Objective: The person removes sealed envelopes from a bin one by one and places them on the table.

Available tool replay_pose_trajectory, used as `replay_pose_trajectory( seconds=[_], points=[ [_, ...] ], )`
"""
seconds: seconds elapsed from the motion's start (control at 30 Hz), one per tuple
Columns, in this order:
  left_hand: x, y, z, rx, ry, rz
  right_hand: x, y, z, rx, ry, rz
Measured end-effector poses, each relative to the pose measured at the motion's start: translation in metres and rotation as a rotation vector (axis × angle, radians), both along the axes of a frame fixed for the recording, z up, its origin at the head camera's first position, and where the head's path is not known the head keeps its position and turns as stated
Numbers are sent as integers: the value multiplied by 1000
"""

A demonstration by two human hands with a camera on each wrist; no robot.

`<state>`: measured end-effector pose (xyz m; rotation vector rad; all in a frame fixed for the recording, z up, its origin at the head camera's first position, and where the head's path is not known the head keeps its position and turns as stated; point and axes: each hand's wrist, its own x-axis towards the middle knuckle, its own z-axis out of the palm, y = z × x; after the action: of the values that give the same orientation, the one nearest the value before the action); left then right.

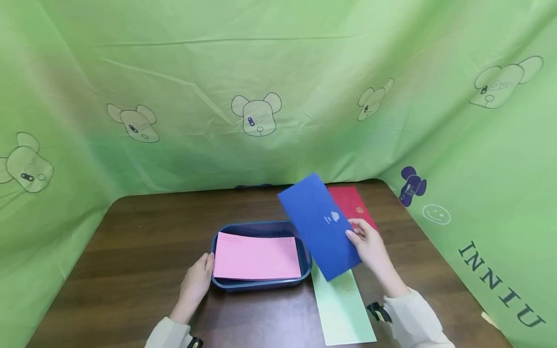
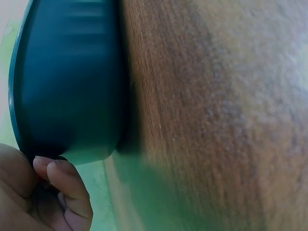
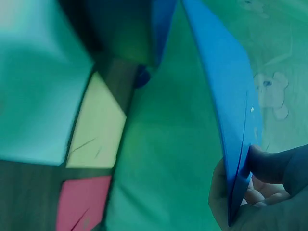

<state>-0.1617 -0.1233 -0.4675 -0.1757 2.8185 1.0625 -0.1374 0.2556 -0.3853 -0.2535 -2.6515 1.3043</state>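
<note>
My left hand [image 1: 197, 280] grips the left end of a dark blue plastic basin [image 1: 261, 285]; the left wrist view shows the fingers [image 2: 67, 185] curled at its rim. Inside the basin lies a pink envelope [image 1: 257, 256], nearly filling it. To the right of the basin, my right hand [image 1: 367, 241] pinches a blue envelope [image 1: 313, 222] by its right edge, thumb on the near face. The envelope is raised and tilted above the table. It partly covers a red envelope [image 1: 348, 198] and a light green envelope [image 1: 341, 309] on the table.
The right wrist view also shows a yellow envelope [image 3: 97, 130] between the green and red ones; the blue envelope hides it from the head view. The brown wooden table [image 1: 130, 251] is bordered by a green printed cloth [image 1: 187, 145] at the back and sides.
</note>
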Motion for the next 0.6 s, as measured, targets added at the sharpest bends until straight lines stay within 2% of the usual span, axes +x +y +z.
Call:
replay_pose_trajectory(
  seconds=[0.1, 0.3, 0.6],
  points=[
    [0, 1, -1, 12, -3, 0, 13, 17, -8, 9, -54, -19],
    [0, 1, 0, 13, 4, 7, 36, 46, -22, -60, -180, -74],
    [-1, 6, -2, 11, 11, 1, 67, 102, -42, -19, -341, -218]
  ],
)
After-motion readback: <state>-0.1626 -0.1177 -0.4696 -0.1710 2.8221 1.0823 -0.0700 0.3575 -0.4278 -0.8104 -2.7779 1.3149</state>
